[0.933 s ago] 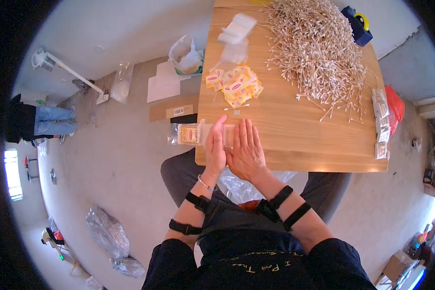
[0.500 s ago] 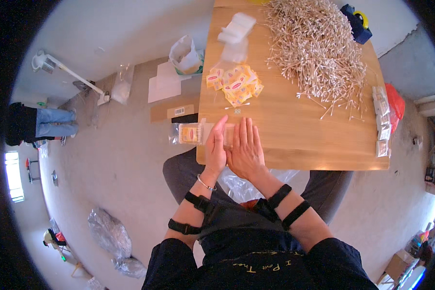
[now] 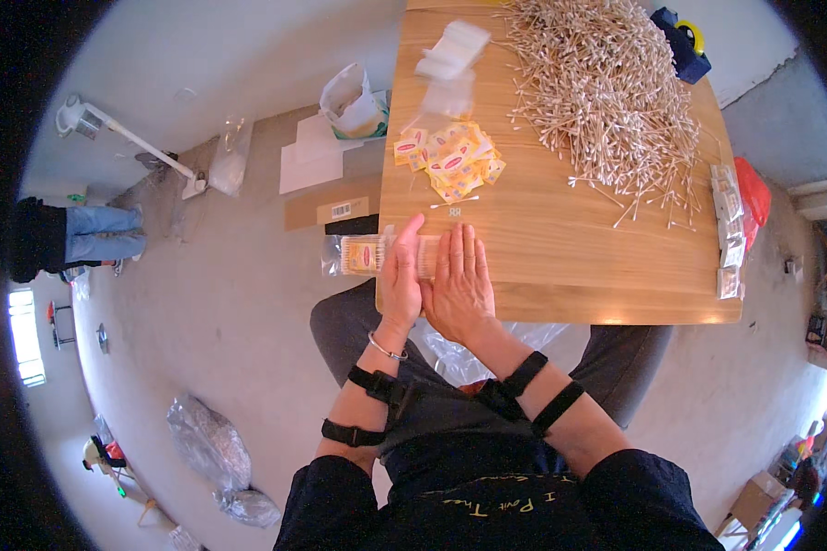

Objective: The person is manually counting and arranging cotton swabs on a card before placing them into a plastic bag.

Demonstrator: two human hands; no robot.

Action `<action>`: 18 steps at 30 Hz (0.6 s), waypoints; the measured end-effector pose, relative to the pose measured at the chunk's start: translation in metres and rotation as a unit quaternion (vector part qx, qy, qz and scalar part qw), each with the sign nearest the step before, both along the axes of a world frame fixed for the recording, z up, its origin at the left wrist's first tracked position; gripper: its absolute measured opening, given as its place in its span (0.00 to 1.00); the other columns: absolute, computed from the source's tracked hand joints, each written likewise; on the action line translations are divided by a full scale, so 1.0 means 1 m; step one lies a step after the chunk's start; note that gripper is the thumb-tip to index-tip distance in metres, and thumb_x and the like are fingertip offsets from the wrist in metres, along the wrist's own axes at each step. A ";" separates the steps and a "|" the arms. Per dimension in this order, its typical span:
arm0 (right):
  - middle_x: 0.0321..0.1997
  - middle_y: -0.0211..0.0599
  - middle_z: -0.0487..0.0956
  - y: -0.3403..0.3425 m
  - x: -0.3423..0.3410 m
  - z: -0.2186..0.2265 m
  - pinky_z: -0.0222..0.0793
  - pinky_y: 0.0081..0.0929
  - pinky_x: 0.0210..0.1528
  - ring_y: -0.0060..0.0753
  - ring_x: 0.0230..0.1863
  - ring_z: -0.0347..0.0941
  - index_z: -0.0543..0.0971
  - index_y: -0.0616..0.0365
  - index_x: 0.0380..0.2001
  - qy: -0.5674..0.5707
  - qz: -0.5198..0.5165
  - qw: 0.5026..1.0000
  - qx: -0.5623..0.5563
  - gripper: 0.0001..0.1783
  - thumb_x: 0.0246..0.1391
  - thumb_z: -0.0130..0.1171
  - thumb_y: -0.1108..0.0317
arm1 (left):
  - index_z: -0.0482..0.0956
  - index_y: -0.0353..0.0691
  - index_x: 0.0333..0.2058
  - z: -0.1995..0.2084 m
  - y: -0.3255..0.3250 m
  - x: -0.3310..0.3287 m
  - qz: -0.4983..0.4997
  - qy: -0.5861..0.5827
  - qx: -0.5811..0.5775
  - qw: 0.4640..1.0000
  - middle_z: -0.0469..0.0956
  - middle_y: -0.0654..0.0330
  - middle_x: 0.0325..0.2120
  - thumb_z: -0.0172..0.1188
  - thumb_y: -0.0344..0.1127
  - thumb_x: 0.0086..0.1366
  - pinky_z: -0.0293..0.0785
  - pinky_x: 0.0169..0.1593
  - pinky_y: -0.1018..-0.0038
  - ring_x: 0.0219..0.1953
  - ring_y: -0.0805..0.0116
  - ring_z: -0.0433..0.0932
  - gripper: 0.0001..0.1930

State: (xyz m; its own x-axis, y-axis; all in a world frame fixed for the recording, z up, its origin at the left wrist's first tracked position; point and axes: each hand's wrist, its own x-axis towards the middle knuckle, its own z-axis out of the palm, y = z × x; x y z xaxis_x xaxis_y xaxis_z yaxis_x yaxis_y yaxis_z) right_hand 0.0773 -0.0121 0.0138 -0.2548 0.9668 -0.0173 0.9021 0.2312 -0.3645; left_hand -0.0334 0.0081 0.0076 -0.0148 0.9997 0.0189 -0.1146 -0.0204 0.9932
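Note:
At the table's near left corner my left hand (image 3: 401, 280) stands on its edge, fingers stretched out, against a clear packet of cotton swabs (image 3: 363, 255) with a yellow card inside. The packet sticks out past the table's left edge. My right hand (image 3: 459, 283) lies flat and open, palm down, its thumb side close by the left hand. Between the two hands a row of cotton swabs (image 3: 428, 257) shows, partly hidden by the fingers. Farther up lies a pile of yellow and white cards (image 3: 453, 161), with a loose swab (image 3: 456, 201) in front.
A big heap of loose cotton swabs (image 3: 606, 110) covers the far right of the wooden table (image 3: 597, 275). Clear bags (image 3: 453, 50) lie at the far left. Filled packs (image 3: 728, 230) line the right edge, near a tape dispenser (image 3: 685, 41). A person (image 3: 73, 234) stands off left.
Both hands have slid slightly to the left together, along the packet. The fingers keep their stretched-out shape, and the cards and heap stay put.

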 end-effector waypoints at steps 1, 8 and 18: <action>0.71 0.62 0.45 -0.001 0.000 0.001 0.27 0.45 0.73 0.56 0.74 0.33 0.50 0.75 0.65 -0.010 0.005 1.000 -0.012 0.41 0.59 0.39 0.51 | 0.60 0.32 0.61 -0.001 0.000 0.000 -0.009 0.020 0.017 1.000 0.60 0.53 0.63 0.36 0.47 0.74 0.47 0.69 0.67 0.66 0.63 0.55 0.27; 0.71 0.64 0.46 -0.002 -0.003 -0.001 0.29 0.46 0.73 0.58 0.74 0.34 0.53 0.76 0.64 -0.001 0.007 1.000 0.002 0.40 0.58 0.41 0.52 | 0.59 0.30 0.61 -0.003 -0.003 -0.001 0.001 -0.014 0.017 1.000 0.59 0.50 0.63 0.36 0.47 0.75 0.46 0.70 0.66 0.67 0.62 0.54 0.27; 0.71 0.64 0.46 0.001 -0.008 0.000 0.28 0.46 0.73 0.58 0.74 0.34 0.53 0.76 0.63 -0.018 0.009 1.000 0.003 0.40 0.58 0.40 0.51 | 0.60 0.29 0.61 -0.006 0.004 -0.004 0.022 -0.043 -0.002 0.999 0.59 0.49 0.63 0.37 0.46 0.74 0.45 0.70 0.65 0.67 0.61 0.54 0.27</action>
